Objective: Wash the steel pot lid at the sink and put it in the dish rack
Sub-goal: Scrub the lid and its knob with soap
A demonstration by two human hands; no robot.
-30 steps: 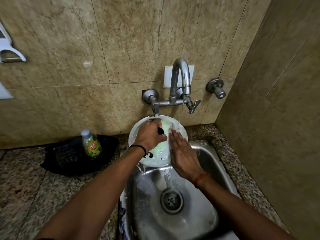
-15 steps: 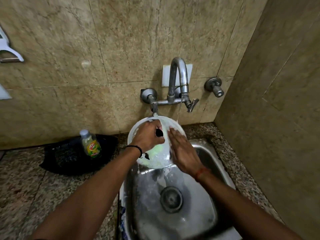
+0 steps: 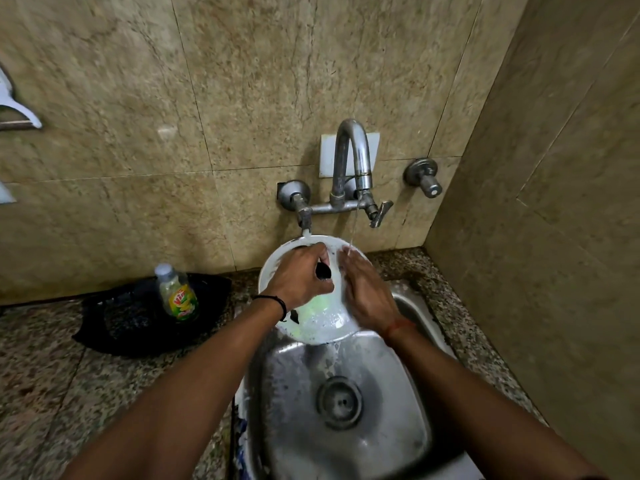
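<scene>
rinsing the lid under the tap

my left hand [image 3: 299, 278] grips the black knob, tilting the steel pot lid [image 3: 313, 322] over the sink's [image 3: 346, 445] 12 o'clock edge so suds drain. my right hand [image 3: 367, 296] lies flat, fingers straight, rubbing where the tap's [image 3: 351, 161] trickle lands.

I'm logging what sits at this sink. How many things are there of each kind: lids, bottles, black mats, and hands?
Lid: 1
Bottle: 1
Black mat: 1
Hands: 2, the left hand and the right hand
Total: 5
</scene>
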